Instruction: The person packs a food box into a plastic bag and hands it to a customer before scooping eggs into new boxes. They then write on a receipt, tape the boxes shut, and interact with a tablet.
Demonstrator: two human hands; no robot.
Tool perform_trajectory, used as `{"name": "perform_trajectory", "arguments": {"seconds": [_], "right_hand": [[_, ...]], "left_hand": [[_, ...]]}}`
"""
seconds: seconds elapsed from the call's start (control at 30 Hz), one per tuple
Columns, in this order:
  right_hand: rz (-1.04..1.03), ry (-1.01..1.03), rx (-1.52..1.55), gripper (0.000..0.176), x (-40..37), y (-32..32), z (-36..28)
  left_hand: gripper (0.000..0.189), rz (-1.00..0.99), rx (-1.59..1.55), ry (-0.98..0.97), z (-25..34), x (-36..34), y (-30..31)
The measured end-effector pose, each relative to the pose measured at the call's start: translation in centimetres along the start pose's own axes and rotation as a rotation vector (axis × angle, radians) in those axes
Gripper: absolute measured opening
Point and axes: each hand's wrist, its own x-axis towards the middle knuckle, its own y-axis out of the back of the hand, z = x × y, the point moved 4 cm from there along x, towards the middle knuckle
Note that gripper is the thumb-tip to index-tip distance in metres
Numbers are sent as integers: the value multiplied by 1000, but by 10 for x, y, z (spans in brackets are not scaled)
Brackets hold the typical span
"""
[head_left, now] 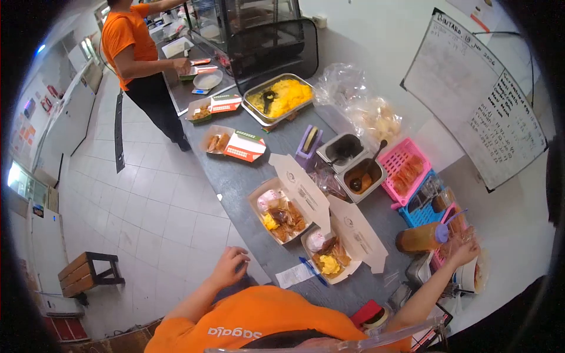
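Note:
My left hand (231, 267) hovers by the table's front edge, fingers loosely bent and apart, with nothing in it. Over at the right, my right hand (464, 249) reaches into a pink basket (438, 257) of small items; its fingers are closed at some clear plastic, and what they hold is not clear. Beside it lies a squeeze bottle (421, 237) with a purple cap. Two open cardboard boxes lie between my hands: the farther box (300, 194) and the nearer box (362, 235). Each holds a wrapped white-pink bundle, yellow egg and brown food.
A receipt (294, 275) and blue pen (313, 271) lie beside the nearer box. Behind are sauce tins (360, 176), a tray of yellow egg (288, 97) and filled paper boxes (235, 143). A co-worker (132, 53) stands at the far end; a stool (88, 273) is on the floor.

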Motion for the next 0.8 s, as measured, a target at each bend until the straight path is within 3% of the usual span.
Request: {"name": "perform_trajectory", "arguments": {"seconds": [0.07,0.13,0.2,0.27,0.33,0.4,0.43,0.5,0.57,0.63,0.67,0.77,0.8], "right_hand": [[-24,42,123,22,-35,18,-84],[-159,-66,506,19,-79,19,-159],[-355,32,432,18,-135,16,-240],[-677,200,416,15,-194,-6,-293],[-1064,147,510,7,-270,-37,-349],[-1324,-120,636,9,-354,-61,-401],[-1440,-20,557,10,-393,-86,-412],[-1495,194,551,11,-475,-142,-418],[-1437,157,548,21,-545,-199,-430],[-1498,-402,690,28,-585,-224,-466],[-1472,-429,673,28,-603,-240,-471],[-1031,2,455,27,-632,-269,-458],[-1013,-21,433,27,-634,-260,-460]], "left_hand": [[20,9,-1,-10,-6,-2,9],[19,13,-1,-28,-16,-2,18],[19,42,-35,-34,-30,-2,27],[18,54,-43,-50,-42,0,43],[18,65,-52,-65,-63,4,60],[16,105,-79,-81,-92,9,80],[16,97,-81,-92,-108,13,90],[13,111,-102,-49,-147,19,113],[13,96,-118,-49,-182,27,142],[12,66,-140,-46,-219,36,170],[13,43,-106,-54,-239,39,183],[15,-23,-69,-69,-283,49,216],[15,-36,-47,-75,-294,54,225]]}}
